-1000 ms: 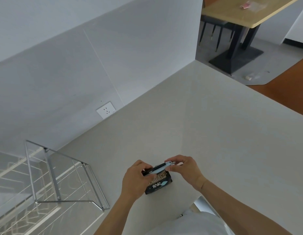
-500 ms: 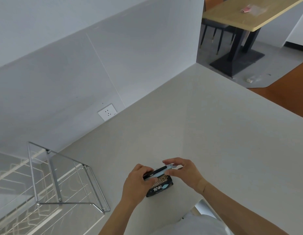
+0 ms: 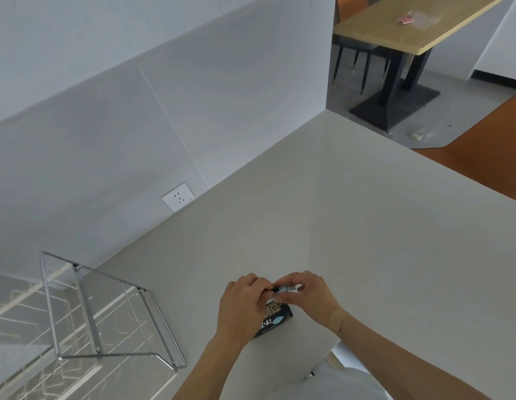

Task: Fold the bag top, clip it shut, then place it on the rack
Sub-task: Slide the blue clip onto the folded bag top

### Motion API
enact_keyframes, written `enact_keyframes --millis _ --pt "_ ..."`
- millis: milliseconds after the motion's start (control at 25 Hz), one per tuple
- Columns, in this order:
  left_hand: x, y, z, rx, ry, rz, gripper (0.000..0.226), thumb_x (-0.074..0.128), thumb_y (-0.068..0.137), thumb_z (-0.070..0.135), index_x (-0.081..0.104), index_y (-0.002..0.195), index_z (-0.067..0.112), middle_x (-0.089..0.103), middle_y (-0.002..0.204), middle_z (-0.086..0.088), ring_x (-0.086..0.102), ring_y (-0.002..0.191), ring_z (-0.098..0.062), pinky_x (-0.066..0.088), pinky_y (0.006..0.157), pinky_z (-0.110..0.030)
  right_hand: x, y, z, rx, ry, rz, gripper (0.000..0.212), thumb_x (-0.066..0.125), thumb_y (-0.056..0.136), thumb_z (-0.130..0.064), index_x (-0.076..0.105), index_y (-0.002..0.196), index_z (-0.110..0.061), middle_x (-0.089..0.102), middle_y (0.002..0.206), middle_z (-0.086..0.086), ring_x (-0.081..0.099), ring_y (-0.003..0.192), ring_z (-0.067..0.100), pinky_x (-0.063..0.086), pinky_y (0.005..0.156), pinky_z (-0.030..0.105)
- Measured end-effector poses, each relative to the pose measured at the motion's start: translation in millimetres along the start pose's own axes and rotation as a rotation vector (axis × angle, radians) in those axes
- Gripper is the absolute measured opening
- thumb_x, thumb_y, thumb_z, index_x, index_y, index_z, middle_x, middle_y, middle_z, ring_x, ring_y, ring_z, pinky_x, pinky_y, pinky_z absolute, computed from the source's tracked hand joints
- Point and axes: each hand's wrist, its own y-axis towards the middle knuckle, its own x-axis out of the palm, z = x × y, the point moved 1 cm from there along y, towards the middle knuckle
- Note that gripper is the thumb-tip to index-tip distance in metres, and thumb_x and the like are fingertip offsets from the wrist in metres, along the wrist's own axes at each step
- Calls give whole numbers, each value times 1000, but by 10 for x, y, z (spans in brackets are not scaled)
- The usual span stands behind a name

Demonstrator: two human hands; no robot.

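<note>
A small black bag (image 3: 275, 319) with gold and pale blue print stands on the white counter (image 3: 352, 226) near its front edge. My left hand (image 3: 240, 306) grips the bag's left side and top. My right hand (image 3: 307, 295) pinches a pale blue clip (image 3: 284, 290) along the bag's folded top edge; fingers hide most of the clip and the fold. The wire rack (image 3: 106, 313) stands at the lower left, about a hand's width from the bag.
A white wall socket (image 3: 178, 196) sits low on the wall behind the counter. Beyond the counter's far end are a wooden table (image 3: 395, 27) with dark chairs and an orange floor area.
Both hands have closed in over the bag's top, so the clip is now mostly covered. The bag stays in the same spot on the counter.
</note>
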Motion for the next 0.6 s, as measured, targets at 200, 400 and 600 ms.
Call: enact_keyframes --millis 200,400,600 --pt "13 -36 45 30 26 -15 14 54 91 15 64 87 24 64 85 10 57 78 -12 41 73 -27 4 -32 1 -39 -86 28 17 76 68 -51 72 85 -50 70 92 -30 53 99 -4 39 81 18" --pt "13 -73 13 -7 -24 8 17 53 94 16 61 87 28 62 85 14 53 76 -5 36 75 -19 -7 -11 25 -52 -154 54 19 77 67 -50 72 85 -47 68 94 -29 49 103 -2 43 87 21" --pt "24 -127 -58 -47 -56 7 19 53 93 16 58 84 32 58 85 18 50 76 -2 33 75 -17 68 -25 95 -82 -230 68 18 79 71 -44 75 87 -37 69 93 -21 48 105 3 47 91 29"
